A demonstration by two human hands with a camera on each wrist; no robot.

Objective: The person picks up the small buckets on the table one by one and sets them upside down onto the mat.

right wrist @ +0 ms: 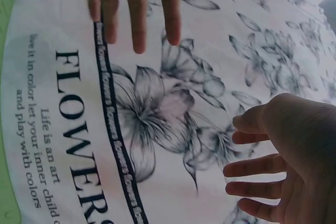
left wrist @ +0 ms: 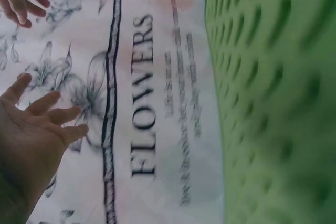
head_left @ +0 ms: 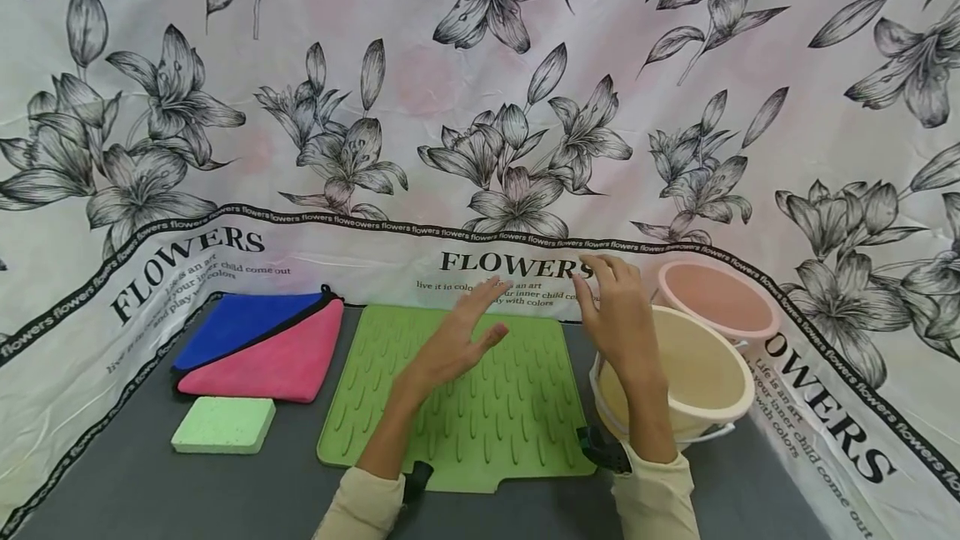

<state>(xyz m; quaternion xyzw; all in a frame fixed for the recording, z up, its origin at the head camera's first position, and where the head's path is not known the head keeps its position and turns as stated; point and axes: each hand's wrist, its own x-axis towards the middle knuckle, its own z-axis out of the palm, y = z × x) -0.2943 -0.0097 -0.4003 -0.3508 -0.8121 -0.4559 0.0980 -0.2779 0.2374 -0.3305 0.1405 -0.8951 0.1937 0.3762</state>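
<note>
While both hands hover apart from each other, I can see the left hand (head_left: pixel 453 347) over the green mat (head_left: pixel 517 415), thumb out and fingers loosely spread. The right hand (head_left: pixel 617 315) hangs near the left rim of the cream bucket (head_left: pixel 701 361), its fingers stretched and slightly parted. That bucket stands right of the mat, the pink bucket (head_left: pixel 716 300) behind it. Left of the mat, the blue-and-pink cloth (head_left: pixel 277 357) lies on the dark table (head_left: pixel 247 497), with the pale green sponge (head_left: pixel 223 426) just in front.

White flower-printed sheeting (head_left: pixel 480 82) rises behind and beside a dark grey tabletop (head_left: pixel 247 494).
</note>
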